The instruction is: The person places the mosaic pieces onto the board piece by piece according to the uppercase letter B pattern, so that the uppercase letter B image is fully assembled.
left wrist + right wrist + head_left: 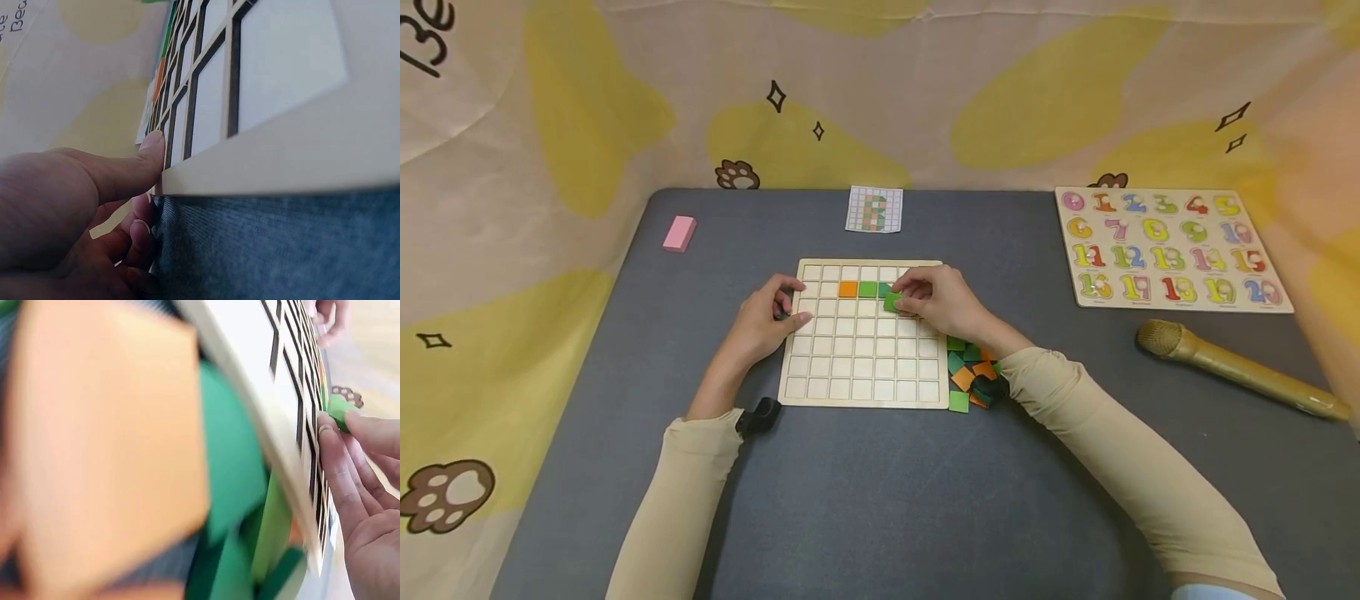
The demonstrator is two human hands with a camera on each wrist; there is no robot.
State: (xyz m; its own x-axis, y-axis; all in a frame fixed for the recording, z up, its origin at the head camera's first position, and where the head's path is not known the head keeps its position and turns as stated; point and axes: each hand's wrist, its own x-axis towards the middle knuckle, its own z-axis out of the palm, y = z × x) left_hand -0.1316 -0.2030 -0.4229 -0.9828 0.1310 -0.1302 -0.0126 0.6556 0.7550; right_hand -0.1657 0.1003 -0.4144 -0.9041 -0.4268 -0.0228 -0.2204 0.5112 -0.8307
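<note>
Pinching a light green tile in the right hand, over the grid board beside the green tile. Bracing the board edge with the left hand, holding nothing. Risking a tilted tile jamming on a cell rim. Hiding the target cell under fingers; blurring the tile pile on the counter.

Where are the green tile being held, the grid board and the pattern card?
green tile (892,302), head view, its top face.
grid board (865,398), head view, its near rim.
pattern card (874,209), head view, its middle.
</note>
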